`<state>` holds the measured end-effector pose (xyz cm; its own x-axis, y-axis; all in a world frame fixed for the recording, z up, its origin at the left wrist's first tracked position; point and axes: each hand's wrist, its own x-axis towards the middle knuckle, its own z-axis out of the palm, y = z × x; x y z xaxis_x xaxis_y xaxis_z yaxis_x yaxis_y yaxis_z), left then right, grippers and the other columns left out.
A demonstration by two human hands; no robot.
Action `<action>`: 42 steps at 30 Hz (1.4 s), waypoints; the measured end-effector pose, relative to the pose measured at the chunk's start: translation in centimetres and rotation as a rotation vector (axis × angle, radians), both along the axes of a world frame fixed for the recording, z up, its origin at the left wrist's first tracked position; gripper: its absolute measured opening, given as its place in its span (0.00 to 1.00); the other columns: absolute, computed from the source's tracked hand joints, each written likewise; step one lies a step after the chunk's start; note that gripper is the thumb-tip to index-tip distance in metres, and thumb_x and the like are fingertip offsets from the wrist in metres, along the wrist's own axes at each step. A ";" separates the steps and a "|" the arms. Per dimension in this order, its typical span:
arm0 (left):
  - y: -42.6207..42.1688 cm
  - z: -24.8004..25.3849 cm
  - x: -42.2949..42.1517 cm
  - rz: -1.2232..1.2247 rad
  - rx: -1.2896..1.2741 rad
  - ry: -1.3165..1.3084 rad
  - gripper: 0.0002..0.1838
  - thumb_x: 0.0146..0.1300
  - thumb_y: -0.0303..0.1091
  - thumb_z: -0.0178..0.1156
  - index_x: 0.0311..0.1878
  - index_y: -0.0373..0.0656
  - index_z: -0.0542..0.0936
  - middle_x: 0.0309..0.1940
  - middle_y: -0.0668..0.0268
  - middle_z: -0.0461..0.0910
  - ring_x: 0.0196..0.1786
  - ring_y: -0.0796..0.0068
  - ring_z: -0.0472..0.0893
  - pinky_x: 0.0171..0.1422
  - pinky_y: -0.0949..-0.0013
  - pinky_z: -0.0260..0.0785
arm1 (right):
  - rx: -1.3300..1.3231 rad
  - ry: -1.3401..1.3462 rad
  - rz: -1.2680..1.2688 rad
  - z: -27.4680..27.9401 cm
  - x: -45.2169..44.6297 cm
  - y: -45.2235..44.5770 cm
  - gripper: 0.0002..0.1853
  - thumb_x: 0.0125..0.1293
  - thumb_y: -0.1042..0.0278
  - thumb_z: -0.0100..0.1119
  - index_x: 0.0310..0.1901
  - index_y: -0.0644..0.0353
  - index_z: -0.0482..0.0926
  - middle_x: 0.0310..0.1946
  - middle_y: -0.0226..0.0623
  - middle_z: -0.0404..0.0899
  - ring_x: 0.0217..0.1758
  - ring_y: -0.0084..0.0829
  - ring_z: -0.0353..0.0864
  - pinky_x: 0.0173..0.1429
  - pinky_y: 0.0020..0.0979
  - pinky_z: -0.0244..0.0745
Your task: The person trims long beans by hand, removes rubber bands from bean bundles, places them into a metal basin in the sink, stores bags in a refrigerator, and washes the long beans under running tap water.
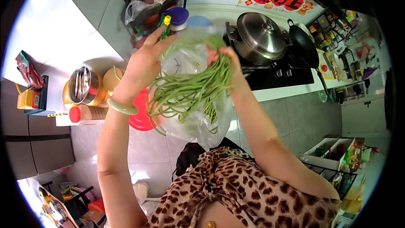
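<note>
A large bunch of long green beans (190,88) hangs in front of me, with my right hand (228,65) wrapped round its upper end. Behind and below the beans is a clear plastic bag (198,133), partly hidden by them. My left hand (145,61), with a pale green bangle (122,106) on the wrist, is at the left of the bunch, its index finger and thumb side apart. Whether that hand touches the bag is blurred. A red basin (141,112) lies beneath, partly covered by the beans and the bag.
A steel pot with lid (261,36) stands on the black stove (274,76), beside a dark wok (303,44). At the left, a steel container of utensils (84,85) and a red-lidded jar (82,113) stand on the counter. A rack with bags (156,0) is at the back.
</note>
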<state>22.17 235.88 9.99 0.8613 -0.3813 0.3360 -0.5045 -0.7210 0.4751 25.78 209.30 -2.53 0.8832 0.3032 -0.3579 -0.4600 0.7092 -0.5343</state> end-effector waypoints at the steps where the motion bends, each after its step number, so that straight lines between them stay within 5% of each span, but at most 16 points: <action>1: 0.3 -1.2 0.2 0.012 -0.011 0.011 0.37 0.45 0.11 0.49 0.62 0.48 0.72 0.66 0.55 0.64 0.48 0.60 0.77 0.46 0.68 0.72 | -0.012 0.074 0.053 -3.1 -0.6 -1.1 0.16 0.54 0.65 0.54 0.42 0.67 0.75 0.24 0.34 0.75 0.26 0.32 0.75 0.38 0.33 0.74; 4: 0.5 -2.7 0.3 0.055 0.005 -0.004 0.33 0.47 0.12 0.51 0.60 0.47 0.73 0.62 0.56 0.67 0.48 0.62 0.78 0.46 0.69 0.73 | -0.066 0.203 0.137 -3.2 -0.9 -2.7 0.15 0.53 0.68 0.55 0.42 0.66 0.75 0.24 0.34 0.76 0.26 0.31 0.75 0.38 0.33 0.74; 7: -0.2 -2.5 -0.1 0.131 0.036 0.064 0.34 0.48 0.16 0.54 0.62 0.51 0.72 0.63 0.55 0.66 0.60 0.51 0.72 0.59 0.55 0.69 | -0.126 0.243 0.174 -1.7 -0.6 -2.5 0.13 0.52 0.69 0.55 0.40 0.64 0.75 0.24 0.34 0.76 0.26 0.31 0.76 0.38 0.34 0.75; 9: -2.6 -1.4 -0.3 0.253 0.375 -0.012 0.40 0.47 0.24 0.64 0.67 0.53 0.65 0.66 0.56 0.63 0.64 0.56 0.69 0.63 0.53 0.64 | -0.170 0.187 0.194 -0.2 0.0 -2.7 0.09 0.52 0.69 0.56 0.35 0.63 0.75 0.25 0.34 0.77 0.26 0.31 0.77 0.37 0.34 0.76; 12: -5.8 -1.7 0.9 0.121 0.359 -0.132 0.46 0.45 0.32 0.70 0.70 0.53 0.59 0.68 0.55 0.58 0.67 0.52 0.63 0.65 0.47 0.58 | -0.206 0.171 0.218 -0.2 -0.1 -1.9 0.07 0.52 0.69 0.57 0.31 0.62 0.75 0.25 0.34 0.77 0.26 0.31 0.77 0.37 0.33 0.76; 17: -10.1 -4.4 7.5 0.202 0.329 0.083 0.37 0.49 0.39 0.68 0.65 0.50 0.67 0.55 0.58 0.75 0.57 0.57 0.75 0.59 0.54 0.66 | -0.199 0.179 0.167 0.7 -1.2 -0.8 0.07 0.52 0.70 0.58 0.32 0.63 0.76 0.25 0.36 0.78 0.25 0.32 0.78 0.35 0.32 0.78; 19: -11.4 -3.7 9.4 0.097 0.048 0.158 0.21 0.54 0.41 0.65 0.50 0.42 0.78 0.35 0.59 0.81 0.40 0.62 0.82 0.46 0.61 0.72 | -0.256 0.160 0.133 0.7 -1.3 -0.5 0.07 0.52 0.71 0.58 0.32 0.63 0.76 0.24 0.37 0.78 0.26 0.30 0.78 0.33 0.30 0.77; 22: -14.8 1.0 8.9 -0.140 -0.268 0.410 0.15 0.59 0.42 0.62 0.37 0.37 0.80 0.24 0.61 0.79 0.29 0.71 0.79 0.36 0.68 0.72 | -0.319 0.078 0.030 3.0 -3.6 3.3 0.17 0.50 0.77 0.59 0.44 0.64 0.71 0.29 0.37 0.76 0.26 0.29 0.76 0.31 0.29 0.75; 24: -16.3 3.4 8.0 -0.246 -0.434 0.539 0.09 0.65 0.32 0.57 0.42 0.37 0.80 0.23 0.71 0.75 0.27 0.87 0.72 0.27 0.79 0.62 | -0.329 0.101 0.036 3.4 -3.9 4.3 0.19 0.50 0.77 0.59 0.46 0.64 0.70 0.29 0.36 0.76 0.26 0.28 0.76 0.32 0.29 0.75; 26: -17.0 6.1 7.5 -0.567 -0.762 0.595 0.09 0.67 0.31 0.54 0.42 0.38 0.80 0.24 0.73 0.75 0.27 0.87 0.72 0.29 0.79 0.63 | -0.263 0.058 0.015 1.7 -4.0 4.7 0.18 0.50 0.77 0.59 0.45 0.63 0.71 0.29 0.36 0.76 0.26 0.28 0.76 0.32 0.28 0.75; 28: -13.6 8.9 8.2 -0.366 -0.881 0.328 0.10 0.68 0.31 0.52 0.43 0.39 0.80 0.25 0.73 0.75 0.28 0.86 0.72 0.34 0.81 0.63 | -0.309 0.284 0.006 -1.6 -3.6 1.9 0.13 0.50 0.74 0.59 0.40 0.62 0.75 0.29 0.37 0.77 0.28 0.28 0.78 0.34 0.27 0.75; 30: -11.7 8.6 8.7 -0.314 -0.945 0.347 0.09 0.68 0.32 0.52 0.42 0.39 0.80 0.27 0.72 0.75 0.31 0.85 0.71 0.39 0.80 0.63 | -0.470 0.389 0.034 -3.1 -3.0 0.1 0.09 0.52 0.71 0.58 0.36 0.61 0.76 0.29 0.36 0.78 0.30 0.28 0.78 0.35 0.28 0.75; 33: -8.7 7.8 8.4 -0.291 -0.960 0.386 0.10 0.67 0.33 0.55 0.41 0.37 0.81 0.28 0.72 0.77 0.34 0.83 0.72 0.41 0.79 0.64 | -0.397 0.168 0.016 -10.0 -1.4 -2.1 0.08 0.53 0.68 0.58 0.34 0.60 0.76 0.27 0.34 0.75 0.30 0.27 0.76 0.34 0.29 0.73; 36: -7.6 6.9 6.7 -0.268 -0.994 0.400 0.11 0.67 0.34 0.55 0.41 0.37 0.81 0.29 0.71 0.78 0.37 0.83 0.73 0.46 0.78 0.64 | -0.489 0.163 0.072 -6.4 -1.9 -0.9 0.09 0.52 0.66 0.59 0.33 0.60 0.76 0.27 0.34 0.74 0.30 0.28 0.75 0.35 0.29 0.72; 39: -6.6 7.9 4.9 -0.129 -0.670 0.260 0.10 0.68 0.36 0.54 0.42 0.40 0.79 0.31 0.71 0.79 0.37 0.84 0.74 0.43 0.79 0.64 | -0.704 -0.048 0.023 -4.9 -2.5 -1.0 0.22 0.48 0.68 0.65 0.46 0.64 0.74 0.35 0.38 0.77 0.39 0.33 0.78 0.46 0.31 0.73; 42: -6.7 7.8 2.2 -0.011 -0.621 0.324 0.11 0.67 0.38 0.56 0.42 0.40 0.80 0.32 0.72 0.79 0.37 0.85 0.75 0.41 0.80 0.65 | -0.983 -0.294 0.173 -2.3 -3.6 -3.0 0.42 0.48 0.67 0.71 0.65 0.65 0.61 0.62 0.50 0.66 0.65 0.38 0.67 0.67 0.40 0.61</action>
